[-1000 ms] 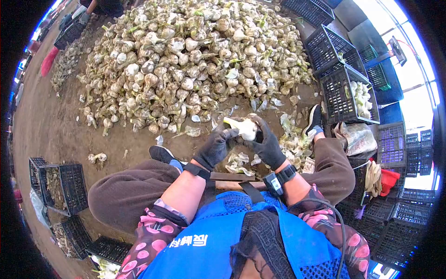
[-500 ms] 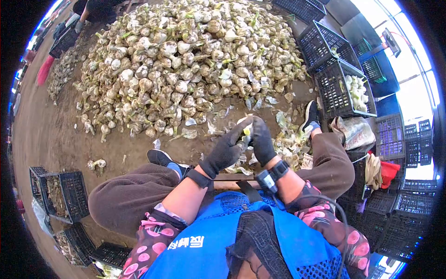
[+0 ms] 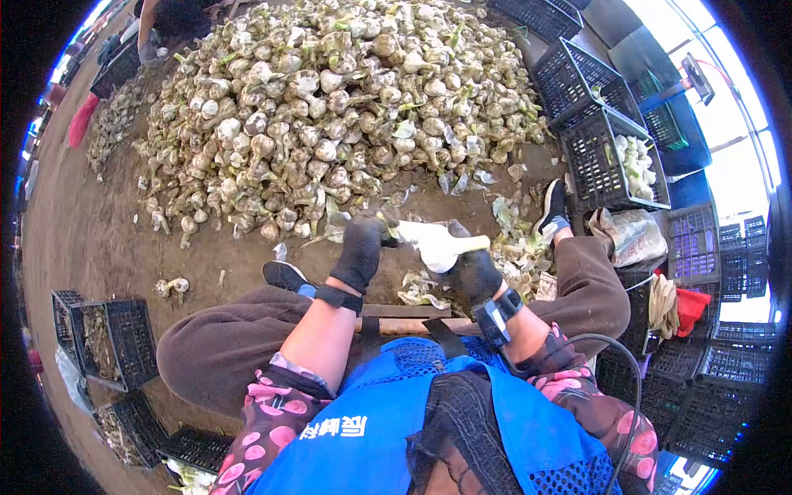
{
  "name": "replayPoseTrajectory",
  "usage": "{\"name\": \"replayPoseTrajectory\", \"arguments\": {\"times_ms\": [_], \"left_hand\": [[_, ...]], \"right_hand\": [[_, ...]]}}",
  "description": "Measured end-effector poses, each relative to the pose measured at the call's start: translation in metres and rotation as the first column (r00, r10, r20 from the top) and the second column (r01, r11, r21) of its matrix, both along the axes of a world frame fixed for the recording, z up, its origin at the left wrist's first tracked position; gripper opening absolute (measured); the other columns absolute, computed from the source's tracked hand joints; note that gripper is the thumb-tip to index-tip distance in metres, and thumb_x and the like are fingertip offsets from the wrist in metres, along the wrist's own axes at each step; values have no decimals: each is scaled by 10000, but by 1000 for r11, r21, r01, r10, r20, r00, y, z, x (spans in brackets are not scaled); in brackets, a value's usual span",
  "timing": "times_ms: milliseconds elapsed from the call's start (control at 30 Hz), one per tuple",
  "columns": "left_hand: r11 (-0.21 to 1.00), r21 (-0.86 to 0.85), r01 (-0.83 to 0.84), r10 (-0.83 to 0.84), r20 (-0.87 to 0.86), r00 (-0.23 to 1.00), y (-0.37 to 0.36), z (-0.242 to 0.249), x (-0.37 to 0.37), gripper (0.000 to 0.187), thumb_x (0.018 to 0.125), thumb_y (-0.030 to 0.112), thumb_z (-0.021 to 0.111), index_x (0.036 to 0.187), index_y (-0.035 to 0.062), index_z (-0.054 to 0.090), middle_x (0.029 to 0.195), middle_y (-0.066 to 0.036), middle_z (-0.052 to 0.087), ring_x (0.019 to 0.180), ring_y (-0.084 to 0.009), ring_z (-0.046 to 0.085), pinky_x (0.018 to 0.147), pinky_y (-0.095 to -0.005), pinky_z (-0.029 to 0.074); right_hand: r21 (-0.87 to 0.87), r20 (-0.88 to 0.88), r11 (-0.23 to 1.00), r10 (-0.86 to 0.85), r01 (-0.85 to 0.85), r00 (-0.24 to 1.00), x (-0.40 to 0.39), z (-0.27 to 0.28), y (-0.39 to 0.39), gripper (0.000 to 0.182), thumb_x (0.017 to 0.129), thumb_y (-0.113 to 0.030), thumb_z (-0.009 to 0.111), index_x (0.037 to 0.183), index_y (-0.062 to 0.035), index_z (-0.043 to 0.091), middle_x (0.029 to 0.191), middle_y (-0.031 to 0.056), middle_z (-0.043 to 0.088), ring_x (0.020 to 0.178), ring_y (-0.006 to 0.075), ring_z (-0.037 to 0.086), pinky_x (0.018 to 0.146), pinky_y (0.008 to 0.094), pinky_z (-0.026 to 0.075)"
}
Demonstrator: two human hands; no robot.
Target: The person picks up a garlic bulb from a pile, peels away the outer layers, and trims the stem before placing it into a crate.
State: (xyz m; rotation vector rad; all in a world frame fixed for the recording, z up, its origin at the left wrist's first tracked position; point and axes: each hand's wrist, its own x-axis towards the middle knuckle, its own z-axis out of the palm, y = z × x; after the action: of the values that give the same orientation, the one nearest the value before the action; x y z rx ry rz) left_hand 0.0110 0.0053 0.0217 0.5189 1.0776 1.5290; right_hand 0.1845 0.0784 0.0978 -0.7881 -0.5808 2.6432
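Observation:
A white, peeled-looking garlic bulb [image 3: 436, 249] is held out in front of my knees, its pale green stem pointing right. My right hand [image 3: 477, 276], in a dark glove, is wrapped round the bulb from below and right. To its left, my left hand [image 3: 358, 252], also gloved, is closed at a strip of outer skin [image 3: 388, 223] drawn out from the bulb's left end; the fingertips are partly blurred. Beyond both hands lies a big heap of unpeeled, soil-stained garlic [image 3: 330, 115]. Loose peelings [image 3: 516, 260] cover the ground by my right hand.
Black crates [image 3: 590, 157] stand at the right, one holding white garlic [image 3: 635, 169]. More crates [image 3: 115, 342] sit at left. One garlic bulb [image 3: 172, 287] lies alone on the dirt. A sack [image 3: 631, 239] rests beside my right leg. Another person's arm [image 3: 148, 33] shows top left.
My hands have moved apart, the left one going left with a strip of skin. The bulb, mostly hidden between the gloves before, now shows white and lies sideways.

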Motion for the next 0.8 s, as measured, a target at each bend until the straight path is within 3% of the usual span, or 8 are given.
{"name": "replayPoseTrajectory", "arguments": {"times_ms": [33, 167, 300, 367, 433, 467, 567, 800], "left_hand": [[959, -281, -38, -135, -571, 810, 2, 7, 0, 203, 801, 115, 490, 945, 25, 601, 893, -146, 636, 819, -266, 629, 728, -388, 506], [965, -24, -260, 18, -987, 157, -11, -68, 9, 149, 743, 123, 569, 859, 36, 603, 772, -115, 652, 741, -263, 633, 682, -366, 497], [782, -614, 105, -277, -192, 941, -4, -17, -5, 248, 874, 318, 564, 871, 75, 616, 825, -120, 650, 820, -213, 638, 693, -368, 509], [898, -195, 394, -327, 303, 895, -8, 17, 2, 353, 907, 372, 526, 1005, 50, 634, 954, -114, 645, 896, -188, 623, 754, -344, 505], [855, 211, 474, -196, -714, 672, -13, 46, 18, 330, 900, 302, 540, 1079, 33, 605, 964, -99, 635, 868, -174, 607, 755, -334, 497], [908, -229, 351, -368, -31, 929, -11, 63, 36, 276, 884, 203, 536, 1096, 37, 595, 929, -86, 639, 822, -162, 589, 727, -316, 480], [959, -272, 82, -204, -455, 867, -10, 43, 54, 272, 874, 151, 524, 1100, 11, 583, 876, -71, 633, 782, -129, 559, 703, -293, 457], [952, 86, 293, -282, -120, 952, -16, 24, 48, 272, 881, 75, 519, 1133, -14, 569, 989, -56, 622, 895, -109, 568, 765, -275, 470]], "right_hand": [[69, -22, 997, 24, -22, 999, -1, 5, -2, 403, 955, -361, 457, 1143, -11, 523, 1061, 119, 616, 909, 196, 631, 778, 323, 536], [-61, -320, 995, 60, -84, 945, -1, -25, 11, 411, 946, -266, 486, 1261, -4, 458, 1168, 106, 566, 1042, 209, 578, 861, 330, 485], [491, 19, 866, -117, 93, 993, 2, -10, 19, 404, 924, -189, 513, 1274, -3, 442, 1151, 88, 564, 1033, 187, 564, 893, 320, 455], [667, 206, 745, -198, 11, 958, 5, -19, 24, 434, 894, -168, 546, 1272, 16, 435, 1141, 83, 558, 1000, 157, 549, 887, 297, 432], [845, 245, 530, -258, -75, 934, 7, -30, 21, 387, 884, -177, 570, 1211, 16, 497, 1086, 87, 579, 955, 136, 541, 855, 287, 433], [840, 250, 537, -250, -81, 935, 5, -33, 18, 387, 884, -177, 570, 1211, 16, 497, 1086, 87, 579, 955, 136, 541, 855, 287, 433], [793, 368, 591, -271, -148, 889, -7, -28, 18, 287, 879, -181, 581, 1086, 18, 586, 952, 66, 616, 862, 120, 546, 772, 286, 446], [848, 530, 343, -563, -405, 634, 0, -62, 60, 252, 795, -232, 642, 911, -8, 646, 817, 183, 661, 733, 272, 650, 666, 362, 494]]}}
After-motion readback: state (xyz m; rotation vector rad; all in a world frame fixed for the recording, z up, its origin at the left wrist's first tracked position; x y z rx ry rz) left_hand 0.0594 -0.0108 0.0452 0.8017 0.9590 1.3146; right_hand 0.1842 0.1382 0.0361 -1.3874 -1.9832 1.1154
